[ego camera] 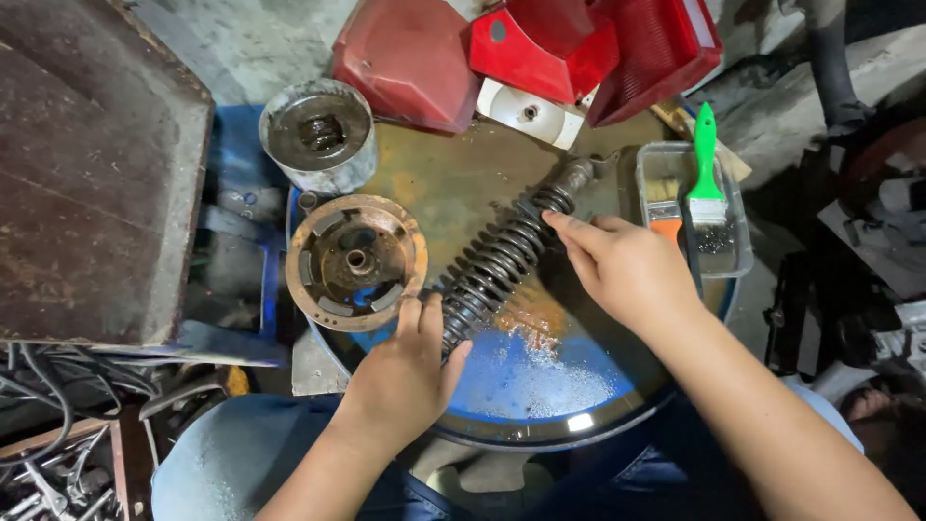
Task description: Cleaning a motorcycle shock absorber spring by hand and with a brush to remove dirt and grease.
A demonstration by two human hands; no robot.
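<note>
Greasy black coil-spring shock absorber lies slantwise on the rusty blue drum-top worktop, left hand clasping its lower end, right hand fingers pressing its upper coils beside the rusty round rotor.

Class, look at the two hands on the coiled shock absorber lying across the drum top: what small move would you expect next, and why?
Probably a slight roll of the shock absorber. The left hand grips its lower end and the right hand rests fingers on the upper coils, so both ends are controlled. It lies greasy on the drum top, with brushes in a tray close by.
</note>
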